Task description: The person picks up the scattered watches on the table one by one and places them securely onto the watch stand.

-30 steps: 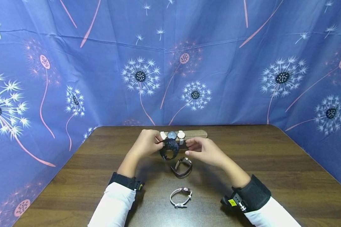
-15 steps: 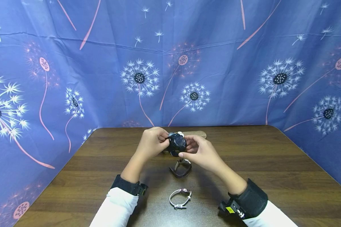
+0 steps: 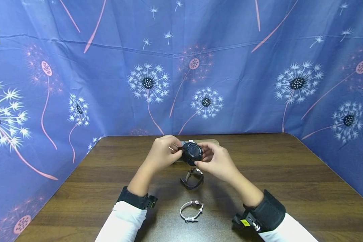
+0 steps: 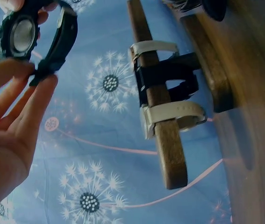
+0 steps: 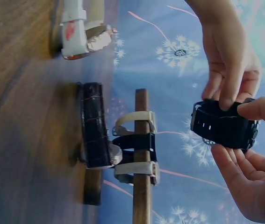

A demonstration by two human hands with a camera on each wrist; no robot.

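A chunky black wristwatch [image 3: 194, 152] is held up between both hands, above the table, its round face toward the head camera. My left hand [image 3: 161, 153] pinches its strap side with thumb and fingers. On the other side, my right hand [image 3: 217, 160] grips the case, thumb below and fingers behind. The right wrist view shows the watch's black strap [image 5: 223, 128] bent into a loop between the hands. Behind the hands stands a wooden watch stand [image 4: 174, 163], carrying two pale-strapped watches and a black-strapped one between them.
A watch with a dark brown strap [image 3: 185, 183] lies on its side on the table, in front of the hands. Nearer the person lies a thin white-strapped watch [image 3: 183, 210]. A blue dandelion-print cloth [image 3: 245, 84] hangs behind the wooden table [image 3: 290, 168].
My right hand has come in and taken hold of the black wristwatch, which my left hand alone held before. The watch has moved right, and its face has turned toward the head camera.
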